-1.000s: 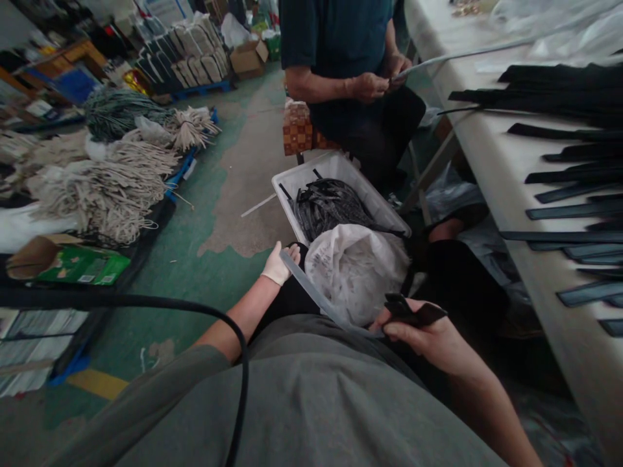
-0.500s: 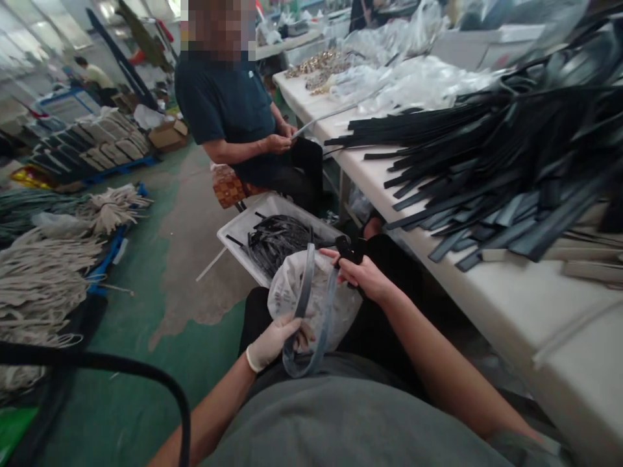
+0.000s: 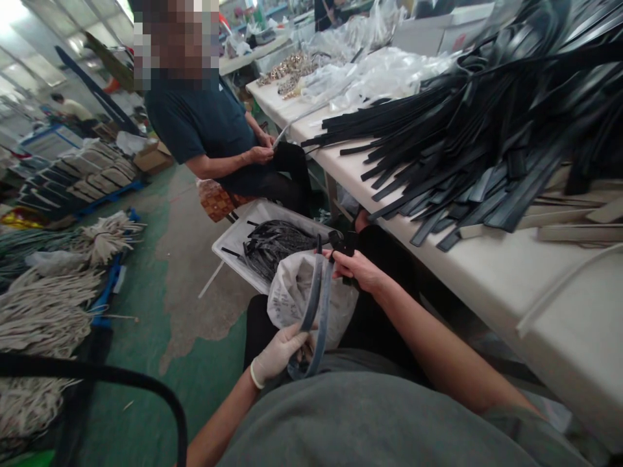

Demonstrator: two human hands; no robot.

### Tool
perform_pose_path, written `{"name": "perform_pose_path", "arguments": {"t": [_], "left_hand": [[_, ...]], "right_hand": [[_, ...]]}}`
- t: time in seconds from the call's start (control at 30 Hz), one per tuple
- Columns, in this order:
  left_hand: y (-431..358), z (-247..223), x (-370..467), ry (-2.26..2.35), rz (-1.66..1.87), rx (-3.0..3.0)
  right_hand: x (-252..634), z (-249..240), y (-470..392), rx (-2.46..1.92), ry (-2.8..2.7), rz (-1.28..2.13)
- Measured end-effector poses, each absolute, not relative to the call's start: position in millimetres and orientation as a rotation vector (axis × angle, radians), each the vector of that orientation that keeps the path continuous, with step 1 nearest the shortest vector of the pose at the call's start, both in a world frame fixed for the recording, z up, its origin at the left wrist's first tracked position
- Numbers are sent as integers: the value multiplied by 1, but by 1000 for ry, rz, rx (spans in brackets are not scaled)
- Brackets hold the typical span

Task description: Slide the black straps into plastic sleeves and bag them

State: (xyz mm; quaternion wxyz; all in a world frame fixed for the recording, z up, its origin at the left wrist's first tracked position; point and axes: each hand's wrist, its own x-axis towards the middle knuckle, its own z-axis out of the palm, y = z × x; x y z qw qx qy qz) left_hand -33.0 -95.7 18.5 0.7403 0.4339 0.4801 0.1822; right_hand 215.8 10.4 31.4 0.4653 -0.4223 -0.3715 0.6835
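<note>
A gloved left hand [image 3: 278, 353] pinches a dark, looped strap [image 3: 315, 295] between thumb and fingers, while the bare right hand [image 3: 359, 269], just beyond it and to the right, closes around small black pieces [image 3: 343, 243] near the strap's upper end. The strap bends at its lowest point beside the left hand, and its two sides rise toward the right hand. Whether the right hand also grips the strap is hard to tell.

Behind the strap, an open white bag [image 3: 286, 280] sits between the hands. Past it, farther from the wearer, a pale crate [image 3: 224, 241] holds a tangle of dark strips [image 3: 275, 245]. To the right of the hands, a heap of long black straps [image 3: 452, 136] spreads over a pale tabletop [image 3: 549, 285]. Beyond the crate, a seated co-worker [image 3: 195, 123] in a dark shirt holds a thin, pale strip [image 3: 302, 115] that reaches the tabletop.
</note>
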Motion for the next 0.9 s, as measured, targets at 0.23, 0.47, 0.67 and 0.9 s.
{"name": "perform_pose_path", "arguments": {"t": [0.23,0.47,0.67,0.9], "left_hand": [[-78,30,-32,987,469,998],[-36,51,9,1070,715,1070],[-67,37,9,1065,541,1149],[-78,-9,-36,1107,846,626]], "right_hand": [[216,54,12,-1010,-947,1499],[181,74,-9,-1042,-1272,1498],[199,91,-9,-1234,-1186,1217],[215,91,-6,-1254,-1150,1154]]}}
